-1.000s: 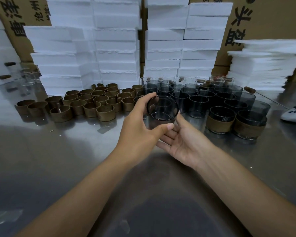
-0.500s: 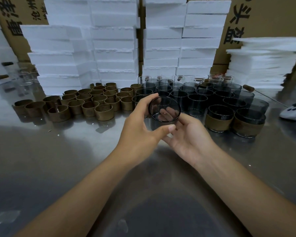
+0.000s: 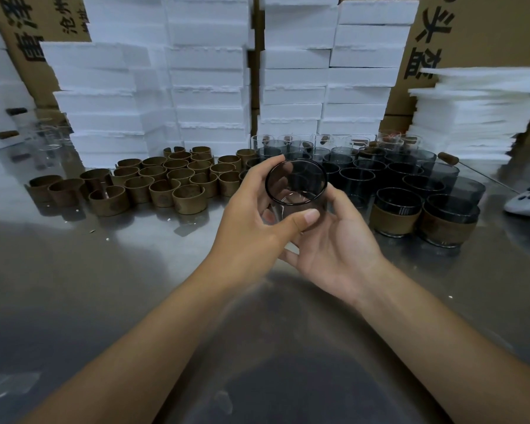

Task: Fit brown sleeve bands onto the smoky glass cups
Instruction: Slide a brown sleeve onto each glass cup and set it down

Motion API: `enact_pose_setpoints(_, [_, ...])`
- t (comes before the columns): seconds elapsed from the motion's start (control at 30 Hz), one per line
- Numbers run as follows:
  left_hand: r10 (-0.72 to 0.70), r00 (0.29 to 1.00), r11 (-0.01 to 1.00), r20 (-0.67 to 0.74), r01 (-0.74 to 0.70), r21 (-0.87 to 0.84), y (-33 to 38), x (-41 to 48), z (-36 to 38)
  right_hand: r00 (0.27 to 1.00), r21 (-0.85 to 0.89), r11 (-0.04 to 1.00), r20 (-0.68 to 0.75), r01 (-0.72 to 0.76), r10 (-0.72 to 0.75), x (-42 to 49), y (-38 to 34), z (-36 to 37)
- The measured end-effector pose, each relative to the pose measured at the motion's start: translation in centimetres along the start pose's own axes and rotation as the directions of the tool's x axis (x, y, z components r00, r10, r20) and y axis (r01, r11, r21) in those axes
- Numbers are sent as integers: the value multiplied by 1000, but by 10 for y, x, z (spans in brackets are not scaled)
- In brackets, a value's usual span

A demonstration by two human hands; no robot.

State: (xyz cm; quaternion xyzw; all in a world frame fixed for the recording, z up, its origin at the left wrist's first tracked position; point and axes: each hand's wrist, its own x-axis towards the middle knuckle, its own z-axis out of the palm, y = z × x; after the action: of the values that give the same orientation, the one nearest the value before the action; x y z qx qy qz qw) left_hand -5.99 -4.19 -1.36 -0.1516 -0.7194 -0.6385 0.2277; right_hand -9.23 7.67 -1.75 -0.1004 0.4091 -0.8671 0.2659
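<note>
A bare smoky glass cup (image 3: 297,186) is held above the steel table, its mouth tilted toward me. My left hand (image 3: 254,218) grips it, fingers over the far rim and thumb on the near wall. My right hand (image 3: 334,243) cups it from below and the right, palm up, fingers partly hidden behind the glass. Several loose brown sleeve bands (image 3: 153,182) stand in a cluster at the left. Several bare smoky cups (image 3: 380,169) crowd the right. Two banded cups (image 3: 395,214) (image 3: 447,221) stand at the front right.
The steel table (image 3: 104,286) spreads toward me. Stacks of white foam boxes (image 3: 208,87) and cardboard cartons line the back. A pile of white foam sheets (image 3: 478,111) sits at the right, a white controller (image 3: 527,201) at the right edge, clear glasses (image 3: 46,136) far left.
Both hands have kept hold of the cup; it has tilted so its mouth faces me more, and my right hand has shifted up its right side.
</note>
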Motion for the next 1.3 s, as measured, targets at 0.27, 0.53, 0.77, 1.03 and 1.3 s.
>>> enact_pose_setpoints(0.27, [46,999,994,14,-47,101,-2,1,-5,990,-89,987,-36,-137,134,2,2,-1])
enact_pose_setpoints(0.53, [102,993,962,56,-113,248,-9,4,-13,968,-92,990,-236,-107,83,6,4,1])
enact_pose_setpoints(0.77, [76,995,969,58,-87,233,-12,4,-12,954,-70,998,-298,3,-24,6,1,-2])
enact_pose_setpoints(1.03, [-214,973,974,-85,206,-91,-6,6,-11,945,-405,904,-220,138,-243,2,5,4])
enact_pose_setpoints(1.3, [-374,927,849,34,357,-389,-9,9,-10,929,-617,765,-144,185,-342,1,16,8])
